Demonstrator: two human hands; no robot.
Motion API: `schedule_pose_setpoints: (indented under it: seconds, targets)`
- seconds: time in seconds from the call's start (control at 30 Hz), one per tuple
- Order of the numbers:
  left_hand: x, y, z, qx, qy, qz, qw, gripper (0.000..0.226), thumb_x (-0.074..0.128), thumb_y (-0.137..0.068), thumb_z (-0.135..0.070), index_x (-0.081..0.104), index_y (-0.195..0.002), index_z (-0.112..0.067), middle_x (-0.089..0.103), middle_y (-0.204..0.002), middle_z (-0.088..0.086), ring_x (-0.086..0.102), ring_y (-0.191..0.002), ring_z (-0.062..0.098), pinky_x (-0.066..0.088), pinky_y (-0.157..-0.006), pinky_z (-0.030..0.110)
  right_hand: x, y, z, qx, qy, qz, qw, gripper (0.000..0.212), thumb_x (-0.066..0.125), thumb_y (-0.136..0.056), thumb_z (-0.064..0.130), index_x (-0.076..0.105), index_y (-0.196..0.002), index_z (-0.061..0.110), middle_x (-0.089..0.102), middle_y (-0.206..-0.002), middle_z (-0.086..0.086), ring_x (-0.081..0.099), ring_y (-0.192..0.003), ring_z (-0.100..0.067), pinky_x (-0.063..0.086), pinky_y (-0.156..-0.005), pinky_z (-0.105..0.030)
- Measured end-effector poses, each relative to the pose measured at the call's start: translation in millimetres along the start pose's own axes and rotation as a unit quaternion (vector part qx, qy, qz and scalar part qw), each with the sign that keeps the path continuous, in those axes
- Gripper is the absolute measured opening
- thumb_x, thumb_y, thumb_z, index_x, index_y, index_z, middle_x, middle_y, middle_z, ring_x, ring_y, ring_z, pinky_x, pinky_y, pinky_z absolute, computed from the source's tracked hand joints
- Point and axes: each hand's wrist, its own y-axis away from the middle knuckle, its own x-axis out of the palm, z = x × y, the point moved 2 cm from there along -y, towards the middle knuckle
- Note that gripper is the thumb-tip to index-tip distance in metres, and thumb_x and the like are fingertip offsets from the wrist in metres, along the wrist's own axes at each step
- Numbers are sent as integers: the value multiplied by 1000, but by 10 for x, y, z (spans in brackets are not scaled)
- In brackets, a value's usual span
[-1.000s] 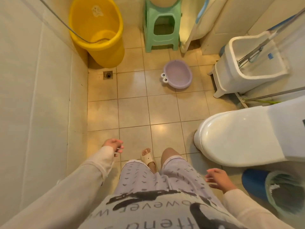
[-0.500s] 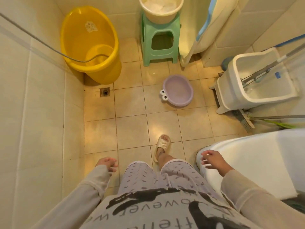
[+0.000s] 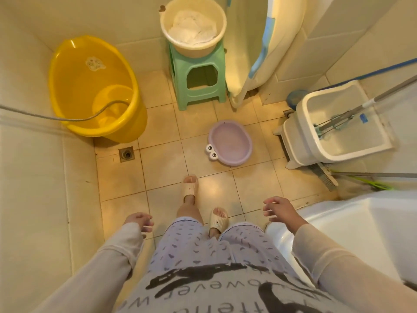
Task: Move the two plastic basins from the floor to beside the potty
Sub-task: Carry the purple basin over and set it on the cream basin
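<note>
Head view: you stand on the tiled floor [image 3: 162,168] facing the back wall, with nothing picked up, so the step in hand is the approach to a first basin. Your left hand [image 3: 138,220] hangs low by the left wall, fingers loosely curled, holding nothing. Your right hand [image 3: 281,211] reaches forward just beside the toilet [image 3: 352,224], fingers spread, also empty.

The purple basin [image 3: 230,143], with toy eyes on its near-left rim, sits on the floor mid-room, well apart from both hands. It is probably one of the two task basins. I cannot tell which is the second: maybe the yellow tub [image 3: 90,86] in the back-left corner, or the cream basin [image 3: 193,26] on the green stool [image 3: 198,91]. I cannot pick out the potty for sure either; it may be the white unit [image 3: 338,123] by the right wall.

Next move, as I judge it: step closer, bend, grip the purple basin's rim.
</note>
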Motion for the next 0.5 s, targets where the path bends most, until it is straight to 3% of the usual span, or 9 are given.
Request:
schedule_pose_setpoints:
  seconds: [0.2,0.37,0.5]
  targets:
    - [44,-339,-1014,26,-117,68,991,10,43,-93,-5,52,-98,-4,54,-67,8,47,-54,20,32,-52,24,145,20,-55,89,-70,-40,993,16,48,-88,4,59,-99,7,62,-81,-11,57,-62,-18,44,-57,-25]
    - [54,-524,-1917,75,-207,89,971,23,45,-92,-4,58,-109,-2,57,-70,7,51,-58,20,38,-56,25,278,51,-82,161,-112,-65,978,15,54,-84,4,60,-96,10,63,-75,-7,57,-57,-16,41,-47,-22]
    - [79,-658,-2471,104,-259,82,957,28,45,-93,-7,59,-116,3,59,-75,7,52,-60,17,39,-56,25,380,0,31,180,-151,-81,969,13,51,-88,8,60,-97,10,64,-76,-7,58,-60,-17,45,-49,-23]
